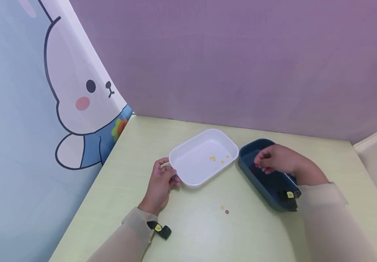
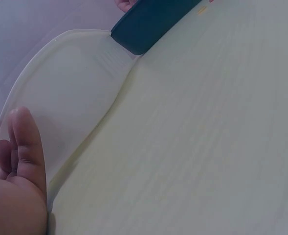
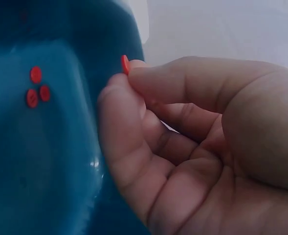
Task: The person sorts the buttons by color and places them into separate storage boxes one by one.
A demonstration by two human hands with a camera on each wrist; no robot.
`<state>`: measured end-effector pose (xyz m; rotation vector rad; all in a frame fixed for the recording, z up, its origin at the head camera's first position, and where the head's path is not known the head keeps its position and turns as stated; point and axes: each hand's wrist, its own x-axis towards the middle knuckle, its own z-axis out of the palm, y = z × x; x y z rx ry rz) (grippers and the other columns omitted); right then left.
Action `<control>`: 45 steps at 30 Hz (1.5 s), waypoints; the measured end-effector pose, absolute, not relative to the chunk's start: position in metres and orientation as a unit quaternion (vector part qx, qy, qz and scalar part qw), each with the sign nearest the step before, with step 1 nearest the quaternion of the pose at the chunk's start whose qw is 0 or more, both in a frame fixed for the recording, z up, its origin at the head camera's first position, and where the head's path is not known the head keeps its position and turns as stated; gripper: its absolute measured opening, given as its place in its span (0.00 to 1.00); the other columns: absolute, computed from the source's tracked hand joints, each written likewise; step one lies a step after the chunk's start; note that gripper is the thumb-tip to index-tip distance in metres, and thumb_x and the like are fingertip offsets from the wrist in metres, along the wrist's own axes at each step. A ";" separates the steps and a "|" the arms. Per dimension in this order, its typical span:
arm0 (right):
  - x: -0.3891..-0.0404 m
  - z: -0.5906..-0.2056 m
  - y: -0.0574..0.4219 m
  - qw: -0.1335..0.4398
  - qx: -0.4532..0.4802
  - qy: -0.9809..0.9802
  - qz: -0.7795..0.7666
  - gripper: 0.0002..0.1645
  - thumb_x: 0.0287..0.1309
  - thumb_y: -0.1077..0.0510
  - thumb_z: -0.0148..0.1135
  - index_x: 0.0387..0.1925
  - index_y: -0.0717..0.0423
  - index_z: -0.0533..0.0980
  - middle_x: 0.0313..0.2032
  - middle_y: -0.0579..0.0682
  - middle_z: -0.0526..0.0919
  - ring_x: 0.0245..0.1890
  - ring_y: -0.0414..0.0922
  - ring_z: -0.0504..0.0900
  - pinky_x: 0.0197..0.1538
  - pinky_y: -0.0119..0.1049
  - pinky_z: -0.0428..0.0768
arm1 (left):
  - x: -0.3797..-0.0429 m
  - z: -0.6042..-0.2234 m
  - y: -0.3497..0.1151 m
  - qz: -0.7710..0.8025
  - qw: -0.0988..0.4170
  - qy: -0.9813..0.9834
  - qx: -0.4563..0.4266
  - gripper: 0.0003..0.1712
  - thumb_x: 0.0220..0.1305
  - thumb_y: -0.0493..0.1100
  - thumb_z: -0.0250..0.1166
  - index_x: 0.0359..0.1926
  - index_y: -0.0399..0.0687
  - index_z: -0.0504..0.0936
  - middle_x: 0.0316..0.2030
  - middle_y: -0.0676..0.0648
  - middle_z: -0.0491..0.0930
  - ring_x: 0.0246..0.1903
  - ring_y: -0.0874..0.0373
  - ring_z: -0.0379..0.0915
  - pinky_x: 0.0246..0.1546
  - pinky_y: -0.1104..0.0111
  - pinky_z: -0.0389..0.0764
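Note:
Pinched between thumb and fingertip of my right hand is a small red button, above the dark blue tray. Inside that tray the right wrist view shows three red buttons, one a round red button. My left hand touches the left corner of the white tray, its fingers resting against the outer wall. Several small yellow buttons lie in the white tray. On the table in front are a yellow button and a reddish button.
Both trays stand side by side on a pale yellow-green table, their near corners touching or almost so. A purple wall panel rises behind the table. At left hangs a blue sheet with a cartoon rabbit.

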<state>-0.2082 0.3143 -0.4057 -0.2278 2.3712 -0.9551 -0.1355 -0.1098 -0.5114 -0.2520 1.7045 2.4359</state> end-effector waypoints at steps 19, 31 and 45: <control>-0.213 -0.420 0.320 0.291 -0.078 0.879 -0.370 0.13 0.78 0.64 0.61 0.53 0.69 0.85 0.49 0.62 0.90 0.42 0.48 0.89 0.46 0.39 0.93 | -0.135 -0.510 -0.111 0.819 0.080 0.562 -0.082 0.27 0.81 0.33 0.58 0.74 0.54 0.64 0.46 0.42 0.77 0.35 0.56 0.81 0.36 0.70 0.88; -0.211 -0.415 0.320 0.282 -0.087 0.882 -0.367 0.14 0.77 0.63 0.61 0.54 0.69 0.84 0.48 0.60 0.90 0.43 0.50 0.89 0.46 0.38 0.93 | -0.137 -0.510 -0.110 0.816 0.080 0.565 -0.092 0.27 0.81 0.33 0.58 0.73 0.54 0.64 0.46 0.42 0.77 0.35 0.55 0.80 0.36 0.70 0.88; -0.185 -0.378 0.295 0.257 -0.120 0.891 -0.355 0.09 0.75 0.55 0.73 0.48 0.57 0.88 0.42 0.52 0.92 0.40 0.49 0.90 0.46 0.37 0.92 | -0.138 -0.513 -0.111 0.817 0.076 0.565 -0.087 0.27 0.81 0.33 0.58 0.74 0.53 0.64 0.47 0.40 0.77 0.35 0.55 0.80 0.35 0.70 0.88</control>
